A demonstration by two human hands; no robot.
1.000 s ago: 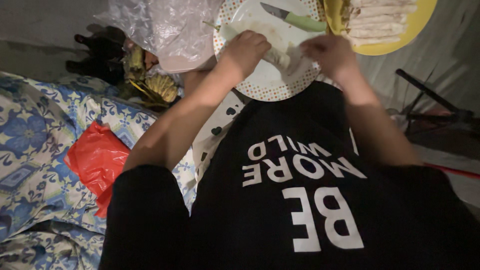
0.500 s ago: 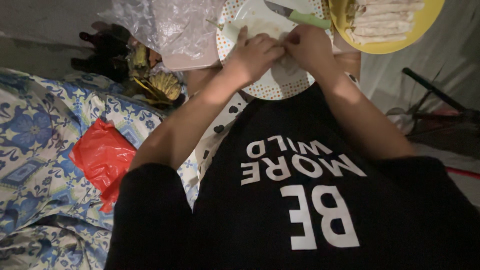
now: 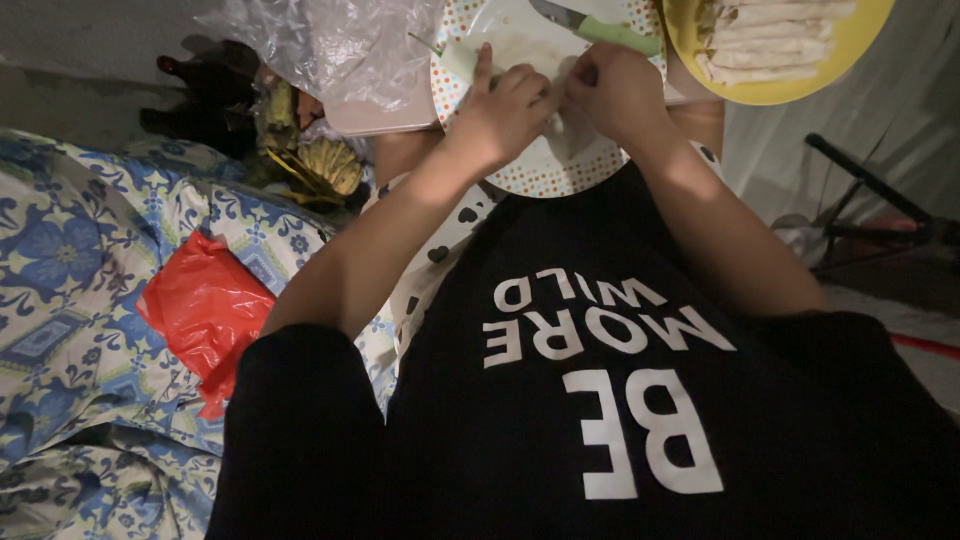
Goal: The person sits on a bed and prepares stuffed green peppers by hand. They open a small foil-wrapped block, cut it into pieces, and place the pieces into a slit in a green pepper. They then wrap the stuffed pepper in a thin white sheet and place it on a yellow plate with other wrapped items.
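Observation:
A white plate with a dotted rim (image 3: pixel 540 175) rests on my lap at the top of the view. My left hand (image 3: pixel 500 110) and my right hand (image 3: pixel 615 90) meet over it, both pinching a pale thin wrapper (image 3: pixel 560 125) that lies on the plate. A knife with a green handle (image 3: pixel 600 28) sits on the plate's far side. Behind it to the right, a yellow plate (image 3: pixel 790 90) holds several pale finished rolls (image 3: pixel 770 45).
A crumpled clear plastic bag (image 3: pixel 340 50) lies left of the dotted plate, with yellow-green husks (image 3: pixel 320 165) below it. A red plastic bag (image 3: pixel 205 315) sits on blue flowered cloth (image 3: pixel 70 260) at my left. A dark metal stand (image 3: pixel 870 200) is at the right.
My right hand moved left to meet my left hand over the wrapper. Both hands now press together at the plate's middle; the view shifted slightly.

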